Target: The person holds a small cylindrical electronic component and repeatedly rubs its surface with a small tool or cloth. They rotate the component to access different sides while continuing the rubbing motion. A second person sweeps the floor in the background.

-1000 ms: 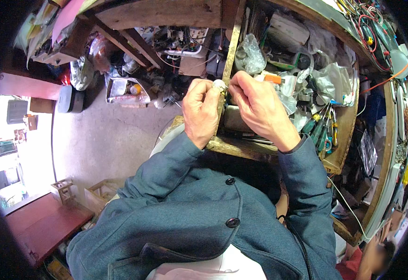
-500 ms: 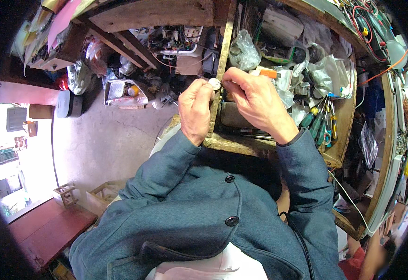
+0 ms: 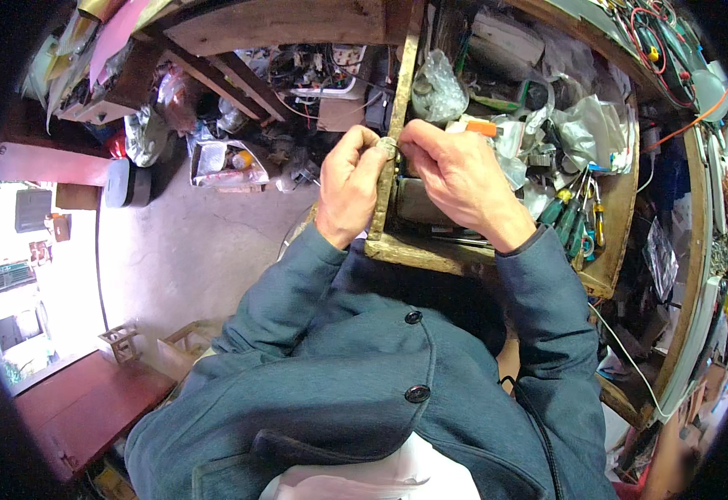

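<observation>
My left hand (image 3: 349,185) is closed, thumb and bent fingers pinching a small round disc-like piece (image 3: 387,147) over the drawer's left wall. It looks dull now, and its exact kind is too small to tell. Close beside it on the right is my right hand (image 3: 457,177), with fingertips pressed together at the piece's edge. Whatever lies between those fingertips is hidden. Both hands hover at the left side of an open wooden drawer (image 3: 431,257), and the right one covers part of its contents.
Inside the drawer lie screwdrivers (image 3: 576,221), clear plastic bags (image 3: 589,137), a bubbly clear bag (image 3: 439,90) and an orange piece (image 3: 481,128). A carton of odds and ends (image 3: 229,164) rests on the floor at left. Cables (image 3: 651,52) hang at far right.
The round piece has turned between my fingers: its pale face showed before, and a darker, narrower side shows now. My hands stay nearly in place; the view has shifted slightly.
</observation>
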Demonstrator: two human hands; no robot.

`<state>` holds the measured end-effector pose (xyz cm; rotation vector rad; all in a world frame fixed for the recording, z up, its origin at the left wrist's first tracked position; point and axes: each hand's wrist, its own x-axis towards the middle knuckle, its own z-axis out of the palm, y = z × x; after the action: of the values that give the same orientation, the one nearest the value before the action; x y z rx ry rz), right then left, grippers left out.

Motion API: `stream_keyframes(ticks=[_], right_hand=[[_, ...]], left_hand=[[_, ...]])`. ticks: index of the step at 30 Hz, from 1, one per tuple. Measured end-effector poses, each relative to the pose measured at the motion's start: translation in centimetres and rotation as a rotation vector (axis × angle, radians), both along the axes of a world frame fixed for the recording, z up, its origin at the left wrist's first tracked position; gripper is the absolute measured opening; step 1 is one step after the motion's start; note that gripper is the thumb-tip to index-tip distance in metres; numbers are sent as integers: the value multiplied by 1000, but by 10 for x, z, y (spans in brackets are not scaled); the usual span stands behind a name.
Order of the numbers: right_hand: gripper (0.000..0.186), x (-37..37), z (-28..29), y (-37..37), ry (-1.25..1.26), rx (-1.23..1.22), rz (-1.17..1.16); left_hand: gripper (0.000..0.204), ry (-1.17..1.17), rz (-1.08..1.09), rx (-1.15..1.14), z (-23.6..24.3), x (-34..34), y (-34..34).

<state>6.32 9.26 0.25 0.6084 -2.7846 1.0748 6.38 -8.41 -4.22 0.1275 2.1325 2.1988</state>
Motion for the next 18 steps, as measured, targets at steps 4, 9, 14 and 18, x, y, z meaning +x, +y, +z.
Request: stream_keyframes(ticks=[4,9,14,18], right_hand=[[7,2,-1,1,-26,-7,5],[8,5,5,4,-92,2,60],[11,5,3,3,-91,-23,27],[13,5,1,1,-114,-13,53]], left_hand=[[13,-14,-9,-13,-5,3,2],[14,-35,32,16,-4,4,1],[14,-106,79,74,4,6,6],[14,-52,104,90,-2,6,7]])
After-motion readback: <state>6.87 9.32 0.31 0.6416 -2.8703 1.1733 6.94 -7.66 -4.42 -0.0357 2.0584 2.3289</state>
